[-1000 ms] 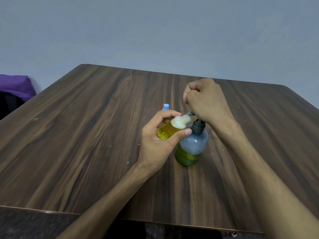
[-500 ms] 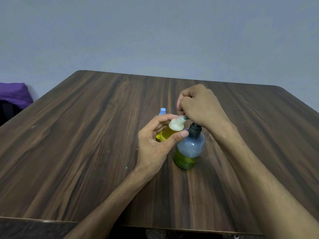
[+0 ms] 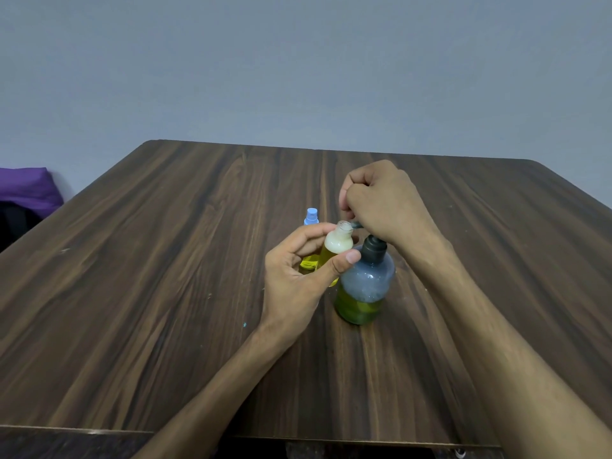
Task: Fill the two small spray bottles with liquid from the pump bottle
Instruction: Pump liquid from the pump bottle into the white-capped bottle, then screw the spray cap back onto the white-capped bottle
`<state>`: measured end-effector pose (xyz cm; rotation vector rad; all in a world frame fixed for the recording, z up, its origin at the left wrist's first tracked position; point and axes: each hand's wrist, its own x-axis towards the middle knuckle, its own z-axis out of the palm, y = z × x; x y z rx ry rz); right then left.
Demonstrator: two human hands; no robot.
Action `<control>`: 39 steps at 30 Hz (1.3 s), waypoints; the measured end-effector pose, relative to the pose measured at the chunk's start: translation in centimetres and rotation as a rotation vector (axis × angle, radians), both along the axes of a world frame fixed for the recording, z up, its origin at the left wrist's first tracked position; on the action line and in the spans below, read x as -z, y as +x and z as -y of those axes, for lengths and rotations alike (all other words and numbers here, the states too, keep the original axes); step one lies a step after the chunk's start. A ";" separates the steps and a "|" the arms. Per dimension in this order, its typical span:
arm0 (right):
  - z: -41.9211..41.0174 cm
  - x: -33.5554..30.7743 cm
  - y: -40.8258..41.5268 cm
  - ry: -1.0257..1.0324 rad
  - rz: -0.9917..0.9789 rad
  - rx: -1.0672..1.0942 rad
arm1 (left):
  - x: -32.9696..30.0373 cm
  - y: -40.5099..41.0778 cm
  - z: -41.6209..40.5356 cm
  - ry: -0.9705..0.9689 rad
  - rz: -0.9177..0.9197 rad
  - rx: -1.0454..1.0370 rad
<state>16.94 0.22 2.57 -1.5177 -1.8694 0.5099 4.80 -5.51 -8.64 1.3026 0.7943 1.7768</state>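
in the head view, the task looked well along but not finished. one small spray bottle [image 3: 310,246] stood on the wooden table [image 3: 165,260] behind the left hand, with its blue spray cap on and yellow liquid showing low down, so it was probably already filled. the second spray bottle [image 3: 334,251] was uncapped and raised off the table beside the pump bottle [image 3: 366,286], its open mouth right at the pump's nozzle tip; it held yellow liquid with pale foam near the neck and seemed close to full. what was likely left was a last bit of topping up and putting its cap on, though no loose cap could be seen. the pump bottle stood upright on the table, green-yellow liquid in its lower part and foam clinging above. the left hand [image 3: 298,279] gripped the uncapped bottle, thumb on the near side and fingers curled round the far side. the right hand [image 3: 381,203] was closed in a fist over the pump head, pressing or holding it; the head itself was mostly hidden beneath it. a purple cloth [image 3: 26,187] lay past the table's left edge.
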 end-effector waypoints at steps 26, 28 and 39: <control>6.5 7.7 4.9 0.162 -0.466 -0.053 | 0.4 -1.3 -0.5 0.022 -0.030 -0.071; 7.1 8.9 5.1 0.096 -0.345 -0.052 | 0.4 -1.5 -0.6 0.012 -0.028 -0.090; 6.3 10.4 5.3 0.078 -0.255 0.020 | 0.3 -2.7 -0.9 -0.025 0.066 -0.160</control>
